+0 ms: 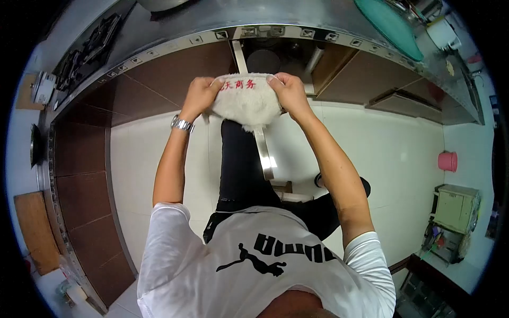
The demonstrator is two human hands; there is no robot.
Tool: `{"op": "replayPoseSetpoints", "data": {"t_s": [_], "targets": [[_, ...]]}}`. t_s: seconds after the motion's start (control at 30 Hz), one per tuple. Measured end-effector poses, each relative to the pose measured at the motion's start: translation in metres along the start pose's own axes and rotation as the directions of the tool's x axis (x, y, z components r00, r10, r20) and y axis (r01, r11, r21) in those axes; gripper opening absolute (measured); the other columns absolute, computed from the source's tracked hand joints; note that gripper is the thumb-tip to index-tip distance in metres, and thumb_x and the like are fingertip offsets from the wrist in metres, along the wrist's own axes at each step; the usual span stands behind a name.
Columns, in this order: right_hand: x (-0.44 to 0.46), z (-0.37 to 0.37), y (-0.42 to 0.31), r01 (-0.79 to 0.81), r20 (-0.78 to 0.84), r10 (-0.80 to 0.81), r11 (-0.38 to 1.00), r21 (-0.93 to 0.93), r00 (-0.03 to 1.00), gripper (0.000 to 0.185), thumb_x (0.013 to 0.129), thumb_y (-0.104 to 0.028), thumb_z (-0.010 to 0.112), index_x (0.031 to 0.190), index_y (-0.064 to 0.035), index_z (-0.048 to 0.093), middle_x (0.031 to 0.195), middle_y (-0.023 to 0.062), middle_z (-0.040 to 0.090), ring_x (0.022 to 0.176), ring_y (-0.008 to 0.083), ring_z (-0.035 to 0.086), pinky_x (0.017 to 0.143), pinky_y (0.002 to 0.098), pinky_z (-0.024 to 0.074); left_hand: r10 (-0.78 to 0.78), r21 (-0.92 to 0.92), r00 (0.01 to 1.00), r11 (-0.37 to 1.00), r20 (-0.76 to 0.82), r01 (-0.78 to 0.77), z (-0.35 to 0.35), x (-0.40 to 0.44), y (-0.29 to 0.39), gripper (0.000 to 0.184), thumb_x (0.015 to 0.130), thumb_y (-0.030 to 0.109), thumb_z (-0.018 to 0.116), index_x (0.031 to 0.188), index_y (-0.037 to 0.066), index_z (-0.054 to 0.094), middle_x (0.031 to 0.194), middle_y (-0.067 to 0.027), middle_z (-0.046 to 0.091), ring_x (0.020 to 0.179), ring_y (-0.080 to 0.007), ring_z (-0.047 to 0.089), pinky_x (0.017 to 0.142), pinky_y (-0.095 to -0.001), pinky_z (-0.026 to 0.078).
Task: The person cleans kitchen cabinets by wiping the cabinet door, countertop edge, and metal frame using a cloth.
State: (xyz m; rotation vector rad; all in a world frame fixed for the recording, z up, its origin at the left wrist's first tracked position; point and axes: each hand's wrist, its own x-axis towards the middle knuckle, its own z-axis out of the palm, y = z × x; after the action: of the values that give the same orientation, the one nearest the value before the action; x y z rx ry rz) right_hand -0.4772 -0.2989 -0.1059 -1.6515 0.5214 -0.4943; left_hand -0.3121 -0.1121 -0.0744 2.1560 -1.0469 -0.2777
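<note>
A pale, fluffy towel (246, 106) with red characters along its upper edge is stretched between my two hands. My left hand (202, 96), with a metal watch at its wrist, pinches the left corner. The opposite corner is gripped by my right hand (290, 94), thumb on top. Beneath the towel runs the narrow edge of an open cabinet door (263, 153); whether the cloth touches it I cannot tell. The towel hides the middle of that edge.
Ahead, the open cabinet (289, 53) holds dark items under a steel counter (297, 16). A gas stove (93, 45) is at left, a teal round lid or tray (389, 24) at right. A pink bucket (447, 161) and a greenish box (455, 208) stand along the right wall.
</note>
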Motion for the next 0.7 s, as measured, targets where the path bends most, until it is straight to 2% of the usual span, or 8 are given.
{"op": "replayPoseSetpoints", "data": {"t_s": [0.07, 0.13, 0.17, 0.3, 0.43, 0.47, 0.6, 0.7], "targets": [[0.017, 0.006, -0.002, -0.088, -0.121, 0.079, 0.994, -0.069, 0.989, 0.028, 0.084, -0.025, 0.062, 0.083, 0.0028, 0.067, 0.068, 0.0115, 0.065, 0.062, 0.0178, 0.059, 0.062, 0.0335, 0.0459, -0.112, -0.037, 0.994, 0.993, -0.005, 0.111, 0.006, 0.022, -0.004, 0.045, 0.089, 0.035, 0.057, 0.064, -0.003, 0.056, 0.05, -0.0085, 0.046, 0.047, -0.0141, 0.042, 0.047, -0.0362, 0.035], [0.036, 0.012, -0.005, -0.125, -0.142, 0.121, 0.992, -0.016, 0.982, 0.03, 0.082, -0.027, 0.062, 0.08, 0.003, 0.067, 0.067, 0.0131, 0.064, 0.061, 0.0189, 0.059, 0.062, 0.0343, 0.0458, -0.127, 0.002, 0.991, 0.992, -0.041, 0.128, 0.013, 0.047, -0.017, 0.044, 0.086, 0.037, 0.057, 0.068, -0.003, 0.062, 0.056, -0.0199, 0.055, 0.052, -0.0313, 0.057, 0.054, -0.0423, 0.043], [0.049, 0.014, -0.003, -0.103, -0.163, 0.097, 0.994, -0.03, 0.982, 0.031, 0.082, -0.028, 0.062, 0.079, 0.0032, 0.067, 0.067, 0.0135, 0.064, 0.061, 0.0194, 0.059, 0.063, 0.0347, 0.0458, -0.171, -0.009, 0.985, 0.985, -0.025, 0.171, 0.016, 0.058, -0.022, 0.048, 0.086, 0.043, 0.054, 0.072, -0.002, 0.064, 0.062, -0.0215, 0.059, 0.062, -0.0359, 0.061, 0.06, -0.0439, 0.046], [0.082, 0.023, -0.008, -0.065, -0.223, 0.04, 0.992, -0.106, 0.974, 0.034, 0.081, -0.03, 0.062, 0.078, 0.0042, 0.067, 0.068, 0.015, 0.064, 0.062, 0.0215, 0.059, 0.064, 0.036, 0.0459, -0.19, 0.042, 0.969, 0.979, -0.159, 0.199, 0.028, 0.086, -0.027, 0.053, 0.088, 0.048, 0.048, 0.076, 0.0, 0.067, 0.079, -0.0258, 0.063, 0.08, -0.0415, 0.062, 0.072, -0.0454, 0.048], [0.109, 0.036, 0.007, -0.089, -0.264, 0.067, 0.993, -0.072, 0.962, 0.033, 0.082, -0.027, 0.061, 0.079, 0.0054, 0.066, 0.067, 0.0152, 0.064, 0.064, 0.0211, 0.06, 0.064, 0.0361, 0.0457, -0.254, 0.049, 0.951, 0.963, -0.177, 0.266, 0.034, 0.102, -0.03, 0.055, 0.089, 0.049, 0.048, 0.074, -0.001, 0.066, 0.075, -0.025, 0.063, 0.075, -0.0407, 0.062, 0.069, -0.0458, 0.047], [0.112, 0.039, 0.012, -0.106, -0.276, 0.101, 0.994, -0.005, 0.956, 0.032, 0.082, -0.026, 0.062, 0.079, 0.0058, 0.066, 0.067, 0.0152, 0.064, 0.064, 0.0204, 0.06, 0.064, 0.0358, 0.0456, -0.23, -0.018, 0.961, 0.973, -0.151, 0.23, 0.034, 0.105, -0.033, 0.056, 0.09, 0.049, 0.048, 0.073, -0.002, 0.065, 0.074, -0.0253, 0.062, 0.072, -0.0408, 0.061, 0.068, -0.046, 0.046], [0.119, 0.027, 0.026, -0.166, -0.348, 0.144, 0.986, -0.034, 0.926, 0.03, 0.082, -0.023, 0.062, 0.082, 0.0057, 0.067, 0.07, 0.0146, 0.065, 0.066, 0.0189, 0.06, 0.065, 0.0347, 0.0459, -0.125, -0.188, 0.982, 0.977, -0.143, 0.097, 0.044, 0.113, -0.03, 0.055, 0.091, 0.046, 0.049, 0.072, -0.004, 0.063, 0.069, -0.0265, 0.058, 0.065, -0.0413, 0.057, 0.063, -0.0462, 0.043], [0.122, 0.031, 0.039, -0.134, -0.354, 0.143, 0.99, 0.052, 0.924, 0.027, 0.082, -0.022, 0.063, 0.085, 0.004, 0.068, 0.073, 0.0139, 0.066, 0.065, 0.02, 0.06, 0.065, 0.0339, 0.0465, -0.13, -0.146, 0.979, 0.983, -0.156, 0.107, 0.043, 0.108, -0.029, 0.052, 0.091, 0.042, 0.051, 0.071, -0.005, 0.062, 0.067, -0.0275, 0.056, 0.063, -0.0419, 0.056, 0.061, -0.0447, 0.044]]}}
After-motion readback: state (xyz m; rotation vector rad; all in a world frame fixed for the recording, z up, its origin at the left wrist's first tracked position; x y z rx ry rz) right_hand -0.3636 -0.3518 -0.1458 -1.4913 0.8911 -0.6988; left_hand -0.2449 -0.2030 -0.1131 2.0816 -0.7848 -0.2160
